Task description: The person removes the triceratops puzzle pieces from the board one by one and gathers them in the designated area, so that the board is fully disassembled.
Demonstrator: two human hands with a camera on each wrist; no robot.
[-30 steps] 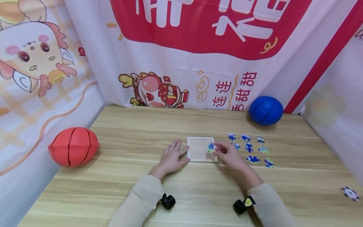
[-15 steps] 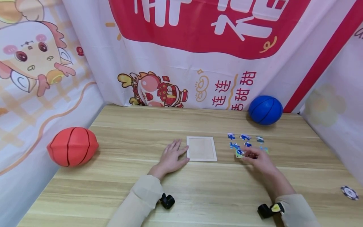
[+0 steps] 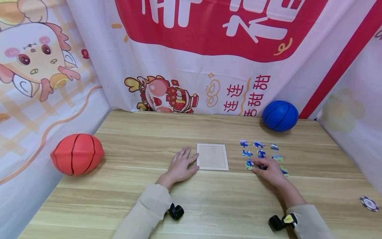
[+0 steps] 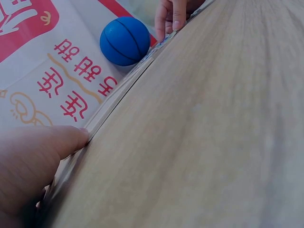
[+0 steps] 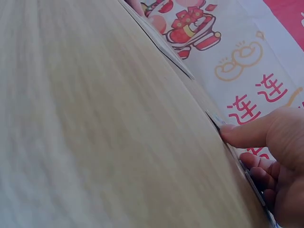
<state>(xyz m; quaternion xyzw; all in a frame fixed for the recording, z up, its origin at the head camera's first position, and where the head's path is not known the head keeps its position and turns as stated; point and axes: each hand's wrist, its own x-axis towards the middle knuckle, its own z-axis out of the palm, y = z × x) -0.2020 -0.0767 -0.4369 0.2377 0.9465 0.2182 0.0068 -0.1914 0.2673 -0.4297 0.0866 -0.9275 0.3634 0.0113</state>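
Observation:
My left hand (image 3: 180, 165) lies on the table with fingers spread, thumb and index fingertip at the left edge of a white-bordered square puzzle frame (image 3: 212, 157). The frame's tan inside shows no pieces. To its right, my right hand (image 3: 271, 170) pinches the edge of a blue-and-green jigsaw piece (image 3: 249, 164) at table level. In the right wrist view the thumb (image 5: 244, 134) points down to the tabletop and the other fingers curl beneath the palm. More jigsaw pieces (image 3: 247, 153) lie in loose rows around this hand, which partly covers some of them.
A blue ball (image 3: 280, 116) sits at the back right of the wooden table (image 3: 155, 132), and a red ball (image 3: 77, 154) at the left edge. A round chip (image 3: 369, 203) lies far right. Printed cloth (image 3: 179, 59) hangs behind and along both sides.
My right hand has carried the blue-and-green jigsaw piece from over the frame rightward to the other pieces, then lowered it to the table. My left hand has stayed at the frame.

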